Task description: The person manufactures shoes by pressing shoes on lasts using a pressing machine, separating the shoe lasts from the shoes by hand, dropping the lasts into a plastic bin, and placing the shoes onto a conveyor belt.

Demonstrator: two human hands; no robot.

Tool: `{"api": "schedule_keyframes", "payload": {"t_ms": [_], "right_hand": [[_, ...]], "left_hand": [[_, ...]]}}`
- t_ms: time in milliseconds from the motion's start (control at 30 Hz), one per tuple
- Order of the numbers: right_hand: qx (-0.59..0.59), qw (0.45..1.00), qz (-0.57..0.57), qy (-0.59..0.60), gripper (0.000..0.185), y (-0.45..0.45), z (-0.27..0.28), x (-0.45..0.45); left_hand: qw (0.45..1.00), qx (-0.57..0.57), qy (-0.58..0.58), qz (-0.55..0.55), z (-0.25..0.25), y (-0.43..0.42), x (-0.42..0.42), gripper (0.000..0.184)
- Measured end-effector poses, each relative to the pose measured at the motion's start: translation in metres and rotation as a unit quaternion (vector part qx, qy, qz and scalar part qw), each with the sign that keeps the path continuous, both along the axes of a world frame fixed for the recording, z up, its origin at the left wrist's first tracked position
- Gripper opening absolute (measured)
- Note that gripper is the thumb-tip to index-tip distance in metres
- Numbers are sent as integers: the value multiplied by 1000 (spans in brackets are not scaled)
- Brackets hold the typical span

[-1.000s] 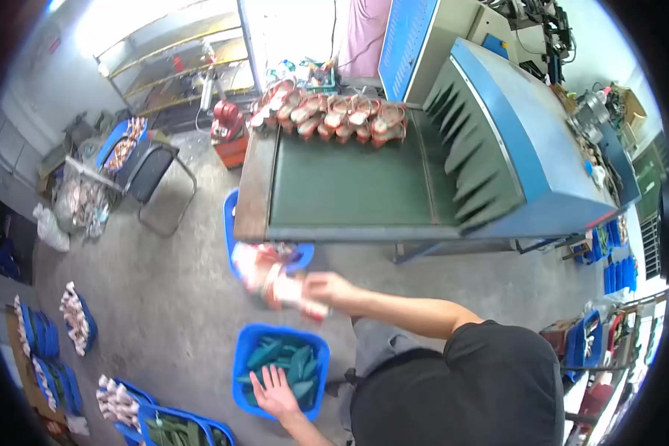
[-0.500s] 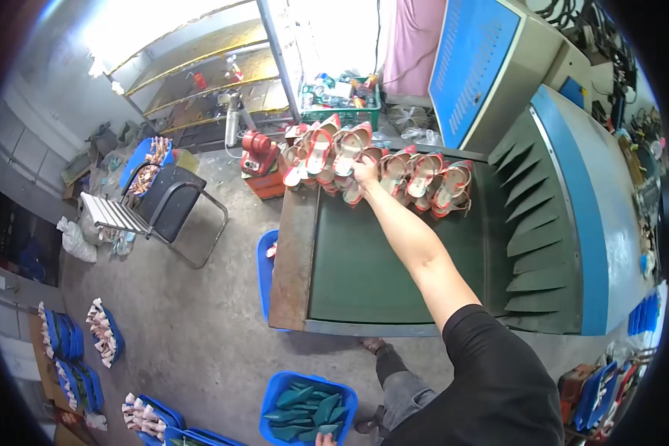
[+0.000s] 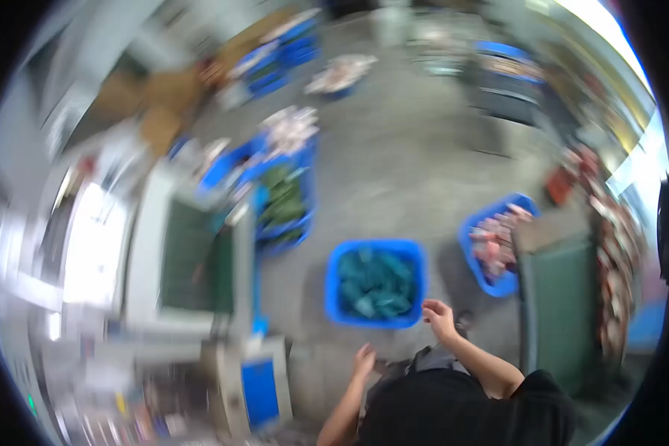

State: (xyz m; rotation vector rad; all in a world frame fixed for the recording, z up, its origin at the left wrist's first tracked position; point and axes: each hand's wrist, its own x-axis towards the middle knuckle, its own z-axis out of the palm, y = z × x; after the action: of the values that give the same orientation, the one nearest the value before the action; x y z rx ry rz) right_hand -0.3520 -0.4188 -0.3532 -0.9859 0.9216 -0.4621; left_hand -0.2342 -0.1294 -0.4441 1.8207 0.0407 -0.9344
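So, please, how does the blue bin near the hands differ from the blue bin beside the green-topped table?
The near bin holds teal pieces; the table-side bin holds pinkish ones, too blurred to identify.
The near bin sits almost square in the view, while the table-side bin is slanted.
The near bin stands apart from the table; the table-side bin is close against its edge.
Both are blue and open-topped.
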Motion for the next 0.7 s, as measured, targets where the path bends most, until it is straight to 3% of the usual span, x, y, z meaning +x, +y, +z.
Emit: {"api": "schedule_keyframes", "payload": {"t_ms": [67,100,167,233,267,300,367,433,500,567,600,633,667,700], "right_hand": [[-41,980,190,-31,21,63,19,74],[-7,968,249,-36,22,89,31,112],[34,943,329,-45,25,140,62,182],[58,912,401,-63,30,183,72,262],[79,893,440,-62,33,203,77,301],[80,890,443,-71,33,228,84,345],[68,884,452,-104,35,260,86,430],[31,896,427,-119,38,282,71,522],[-8,917,385,-109,40,288,59,614],[-8,930,351,-112,40,285,42,712],[4,937,325,-126,40,283,38,758],[7,938,323,-123,40,286,32,791],[-20,943,312,-114,40,288,36,828],[-52,945,304,-107,39,283,41,873]], "left_hand": [[997,33,-21,64,45,48,1,43],[993,23,-17,113,38,89,-7,43],[965,-70,-130,215,34,166,-2,31],[891,-123,6,437,78,222,2,24],[884,-99,-18,456,95,251,8,24],[879,-68,-36,471,104,284,20,23],[839,-119,-54,529,119,337,33,24],[790,-77,-84,603,171,358,64,24],[796,-66,-219,560,203,404,87,22],[781,15,-288,553,230,473,117,21],[813,157,-214,518,273,502,140,29],[771,179,-299,533,336,477,179,31],[773,177,-299,531,372,483,202,31],[741,306,-360,478,402,495,231,27]]}}
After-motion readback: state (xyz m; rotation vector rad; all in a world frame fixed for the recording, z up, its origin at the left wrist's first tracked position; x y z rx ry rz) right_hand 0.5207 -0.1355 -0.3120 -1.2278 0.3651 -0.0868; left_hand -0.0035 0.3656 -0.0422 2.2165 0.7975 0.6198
